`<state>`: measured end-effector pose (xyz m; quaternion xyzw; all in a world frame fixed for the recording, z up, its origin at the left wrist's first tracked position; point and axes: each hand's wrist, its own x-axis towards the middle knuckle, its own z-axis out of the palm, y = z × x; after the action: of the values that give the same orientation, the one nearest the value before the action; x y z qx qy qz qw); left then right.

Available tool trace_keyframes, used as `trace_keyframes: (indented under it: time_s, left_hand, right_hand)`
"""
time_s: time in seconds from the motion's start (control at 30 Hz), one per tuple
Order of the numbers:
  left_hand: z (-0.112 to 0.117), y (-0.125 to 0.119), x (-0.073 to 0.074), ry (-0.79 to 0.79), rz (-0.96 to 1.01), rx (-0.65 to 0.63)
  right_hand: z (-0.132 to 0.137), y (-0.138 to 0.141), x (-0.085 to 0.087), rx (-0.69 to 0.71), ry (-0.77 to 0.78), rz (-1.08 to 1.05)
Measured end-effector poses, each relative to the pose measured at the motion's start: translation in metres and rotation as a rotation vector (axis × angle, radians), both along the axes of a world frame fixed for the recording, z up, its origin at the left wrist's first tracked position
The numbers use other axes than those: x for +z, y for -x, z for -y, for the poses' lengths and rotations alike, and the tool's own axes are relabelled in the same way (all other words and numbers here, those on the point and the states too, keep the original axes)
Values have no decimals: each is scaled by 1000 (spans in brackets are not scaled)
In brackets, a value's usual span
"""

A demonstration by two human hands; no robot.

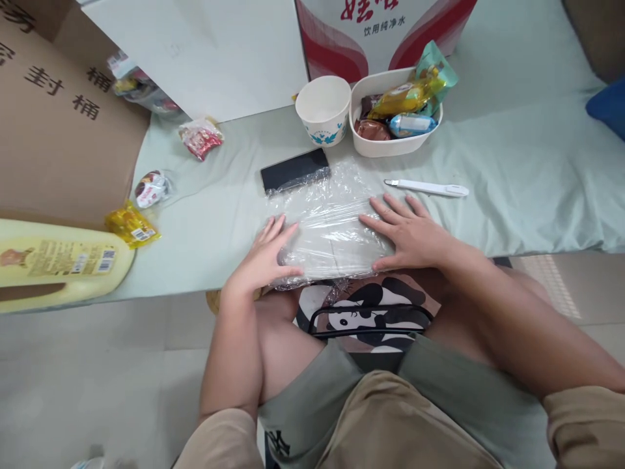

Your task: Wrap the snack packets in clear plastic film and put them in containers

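Observation:
A crinkled sheet of clear plastic film (336, 228) lies spread on the cloth in front of me, its near edge hanging over the table's edge. My left hand (266, 257) rests at the film's left side, thumb apart from the fingers. At the right side, my right hand (407, 231) lies flat on the film with its fingers spread. Part of the film covers the lower edge of a black phone-like slab (295, 170). Just beyond my right fingertips is a white utility knife (427, 187) with a short blade tip showing.
A white paper cup (323, 107) stands beside a white tub (398, 148) of wrapped snacks, before a water carton (385, 39) and a white box (205, 52). Several small packets, including a yellow one (131, 225), lie left, near a yellow jug (63, 264) and a cardboard box (58, 150).

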<state>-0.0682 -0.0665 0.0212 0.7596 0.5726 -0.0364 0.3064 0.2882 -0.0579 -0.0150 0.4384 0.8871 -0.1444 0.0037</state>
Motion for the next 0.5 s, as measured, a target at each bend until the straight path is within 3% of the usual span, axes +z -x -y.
trace_keyframes:
  time_s: [0.1,0.27,0.33,0.43,0.5]
  left_hand:
    - [1,9,1,-115,168,77]
    - [-3,-14,-7,-720,333,422]
    - [-6,-33,-9,-790,334,377]
    - [-7,-58,-12,-654,234,131]
    - [-7,-67,-14,-525,111,33]
  right_hand:
    - [2,-12,2,9,15,-42]
    - [1,-7,17,-177,-78,-243]
    - [-2,8,22,-229,-152,-321]
    - [-2,35,20,-157,-157,-297]
    - [1,46,14,-80,-126,-212]
